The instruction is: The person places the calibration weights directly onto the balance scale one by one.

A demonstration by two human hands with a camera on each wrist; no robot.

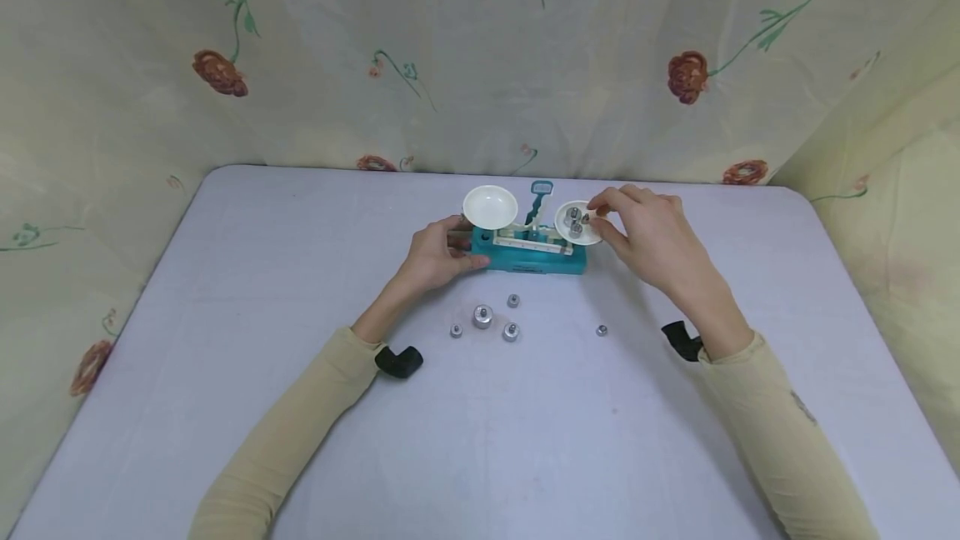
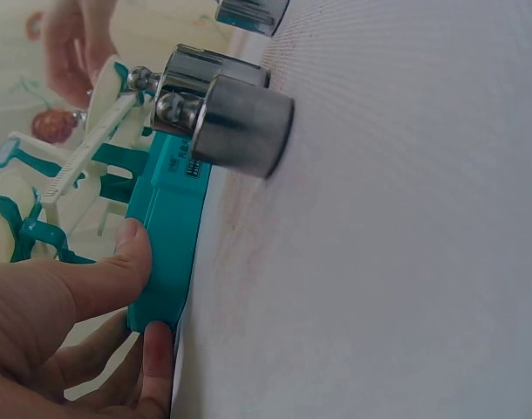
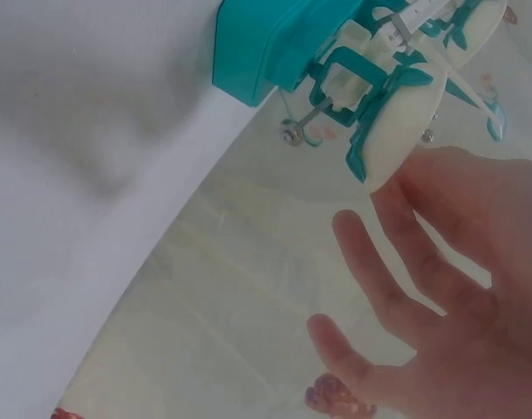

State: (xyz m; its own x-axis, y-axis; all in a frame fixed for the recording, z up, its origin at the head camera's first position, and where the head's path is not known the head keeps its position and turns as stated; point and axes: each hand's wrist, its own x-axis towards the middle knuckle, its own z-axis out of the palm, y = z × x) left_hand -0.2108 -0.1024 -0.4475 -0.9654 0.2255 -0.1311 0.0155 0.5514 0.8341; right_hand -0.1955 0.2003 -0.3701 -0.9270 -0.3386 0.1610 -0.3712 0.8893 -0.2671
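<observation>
A teal balance scale [image 1: 528,259] with two white pans stands near the table's far edge. Its base end is gripped by my left hand [image 1: 435,255], thumb in front and fingers behind, as the left wrist view confirms. Several metal weights [image 1: 573,215] rest in the right pan [image 1: 562,233]; the left pan [image 1: 491,207] holds nothing. Over the right pan, my right hand [image 1: 648,233] pinches a small weight [image 1: 586,219] between thumb and forefinger. The right wrist view shows its other fingers [image 3: 379,284] spread beside the pan, the thumb hidden.
In front of the scale stand several loose weights, the largest a knobbed cylinder [image 1: 483,317]. Another small weight [image 1: 602,330] lies apart to the right. A flowered curtain [image 1: 450,48] hangs behind the white-covered table [image 1: 480,448].
</observation>
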